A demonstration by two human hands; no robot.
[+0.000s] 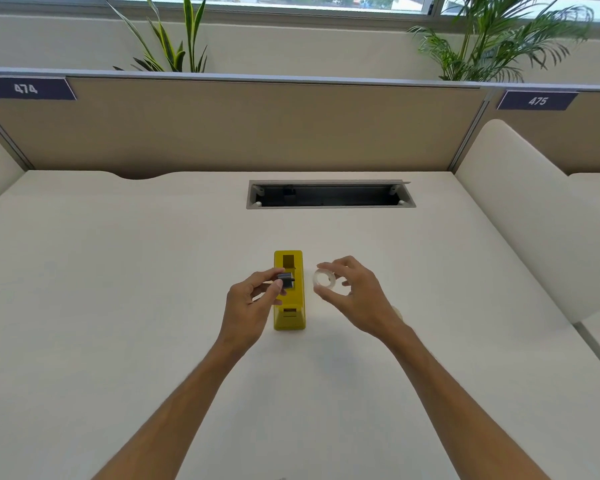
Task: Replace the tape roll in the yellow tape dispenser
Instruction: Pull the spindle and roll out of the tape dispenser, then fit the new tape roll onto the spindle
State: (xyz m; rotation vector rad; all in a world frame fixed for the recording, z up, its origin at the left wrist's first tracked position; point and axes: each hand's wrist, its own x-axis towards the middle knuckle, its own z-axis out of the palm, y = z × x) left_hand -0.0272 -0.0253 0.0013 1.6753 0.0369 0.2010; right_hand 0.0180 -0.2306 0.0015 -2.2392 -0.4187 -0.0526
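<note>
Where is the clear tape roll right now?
The clear tape roll is pinched in the right hand, held just right of the yellow tape dispenser near the desk's centre.

A pale worktop (118, 271) has an open cable slot (329, 195) near its far edge. Behind stands a tan partition (257, 126) with number plates 474 (26, 88) and 475 (537, 100). Two leafy plants (174, 39) (499, 39) rise beyond.
</note>
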